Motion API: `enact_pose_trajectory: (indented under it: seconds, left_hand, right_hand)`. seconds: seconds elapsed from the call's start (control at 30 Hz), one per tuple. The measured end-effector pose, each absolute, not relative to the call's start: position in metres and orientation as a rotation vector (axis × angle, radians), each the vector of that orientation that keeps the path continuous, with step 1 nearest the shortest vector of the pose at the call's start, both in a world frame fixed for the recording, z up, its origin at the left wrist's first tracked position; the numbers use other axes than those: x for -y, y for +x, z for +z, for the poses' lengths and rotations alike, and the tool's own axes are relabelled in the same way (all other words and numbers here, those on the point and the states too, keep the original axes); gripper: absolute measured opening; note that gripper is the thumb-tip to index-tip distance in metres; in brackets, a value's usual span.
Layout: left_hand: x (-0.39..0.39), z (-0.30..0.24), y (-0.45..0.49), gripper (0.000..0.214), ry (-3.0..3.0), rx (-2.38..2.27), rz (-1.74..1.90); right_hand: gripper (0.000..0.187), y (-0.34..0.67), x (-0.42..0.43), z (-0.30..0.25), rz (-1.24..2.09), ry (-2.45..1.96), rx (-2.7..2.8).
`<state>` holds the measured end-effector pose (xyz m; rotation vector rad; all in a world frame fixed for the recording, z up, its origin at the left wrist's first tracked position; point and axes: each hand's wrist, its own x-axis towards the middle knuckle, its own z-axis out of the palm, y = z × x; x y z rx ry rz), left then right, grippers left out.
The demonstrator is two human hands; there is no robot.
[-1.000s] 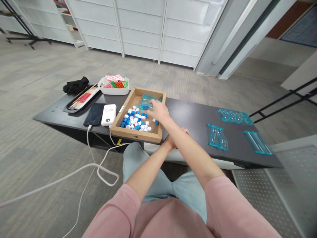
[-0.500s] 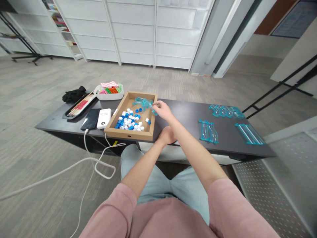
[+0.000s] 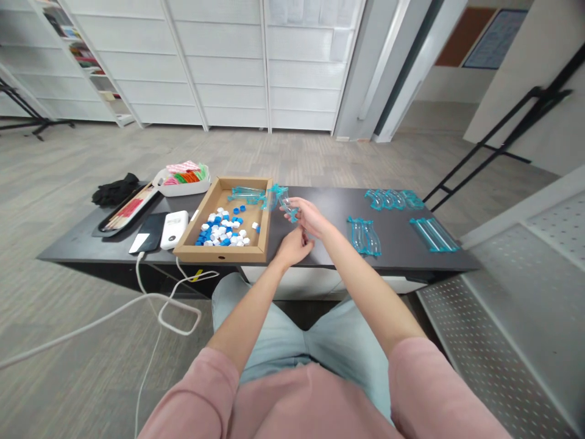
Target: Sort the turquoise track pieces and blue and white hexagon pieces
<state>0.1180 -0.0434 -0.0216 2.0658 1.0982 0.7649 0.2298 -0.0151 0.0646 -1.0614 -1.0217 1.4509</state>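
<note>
A person in a pink top (image 3: pixel 315 402) and pale jeans (image 3: pixel 269 341) works at a dark table (image 3: pixel 397 253), the right hand (image 3: pixel 311 218) holding a clear teal tube piece (image 3: pixel 284 200) just beyond the right wall of a cardboard box (image 3: pixel 221 256). The right hand's fingers are closed lightly around the piece, whose left end reaches over that wall. The left hand (image 3: pixel 292 247) rests at the table's near edge, just beside the right, its fingers curled; whether they grip anything cannot be told. Inside the box, more teal tubes (image 3: pixel 244 192) lie at the far end, and blue and white blocks (image 3: pixel 223 230) are heaped nearer. Three groups of teal pieces (image 3: pixel 364 236) lie to the right. At left are a white power bank (image 3: pixel 174 230), a phone (image 3: pixel 153 228), a black tray (image 3: pixel 107 228) and a white basket (image 3: pixel 185 189).
</note>
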Motion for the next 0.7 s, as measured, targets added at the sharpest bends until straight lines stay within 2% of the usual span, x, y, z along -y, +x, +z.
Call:
enact_pose_trajectory:
  seconds: [0.17, 0.33, 0.4, 0.47, 0.53, 0.7]
  left_hand:
    - [0.042, -0.032, 0.120, 0.082, 1.707, -1.020, 1.050]
    - [0.041, -0.039, 0.118, 0.123, 1.637, -0.959, 1.222]
    - [0.040, -0.039, 0.116, 0.132, 1.665, -0.927, 1.223]
    - [0.040, -0.037, 0.113, 0.129, 1.714, -0.901, 1.196]
    - [0.040, -0.035, 0.110, 0.114, 1.786, -0.881, 1.160]
    - [0.041, -0.029, 0.109, 0.039, 1.926, -0.790, 1.002]
  right_hand:
    - [0.030, 0.286, 0.059, 0.056, 1.360, -1.083, 0.946]
    - [0.037, 0.329, 0.115, 0.046, 1.286, -1.136, 0.959]
    - [0.037, 0.334, 0.131, 0.041, 1.285, -1.158, 0.968]
    - [0.035, 0.333, 0.140, 0.035, 1.295, -1.177, 0.963]
    - [0.035, 0.328, 0.145, 0.028, 1.314, -1.187, 0.955]
    - [0.038, 0.315, 0.142, 0.015, 1.373, -1.179, 0.921]
